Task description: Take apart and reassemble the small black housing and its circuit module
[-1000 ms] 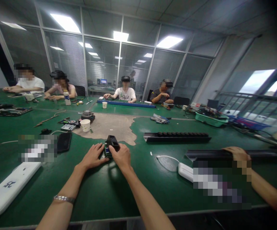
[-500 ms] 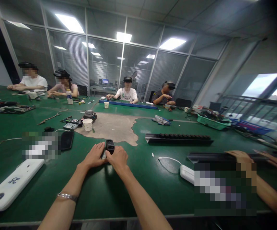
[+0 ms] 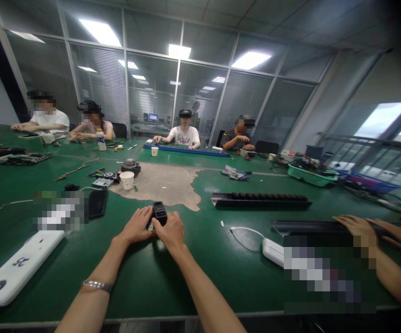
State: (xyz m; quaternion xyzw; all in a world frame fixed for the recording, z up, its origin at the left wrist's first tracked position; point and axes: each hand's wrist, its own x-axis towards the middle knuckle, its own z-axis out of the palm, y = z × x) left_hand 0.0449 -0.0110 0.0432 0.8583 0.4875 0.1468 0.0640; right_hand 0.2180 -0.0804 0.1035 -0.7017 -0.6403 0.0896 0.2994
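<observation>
A small black box-shaped device (image 3: 159, 212) stands on the green table (image 3: 200, 277) between my two hands; its top face shows dark slots or a small panel. Against its left side lie the closed fingers of my left hand (image 3: 138, 226), thumb toward me. Around the right side and front of the device curls my right hand (image 3: 171, 232), its thumb pressed on the near face. A light-coloured bit shows between the hands, too small to name. The lower part of the device is hidden by my fingers.
Left are a white power strip (image 3: 20, 263) and a dark phone (image 3: 97, 203). Ahead stand a paper cup (image 3: 127, 181) and electronic parts. To the right lie a black rail (image 3: 259, 200), a white cable, and another rail under a co-worker's hands (image 3: 358, 226). Several people sit opposite.
The device has tilted slightly, showing more of its top face. My hands have barely shifted. At the right, the co-worker's hands have slid rightward along the black rail.
</observation>
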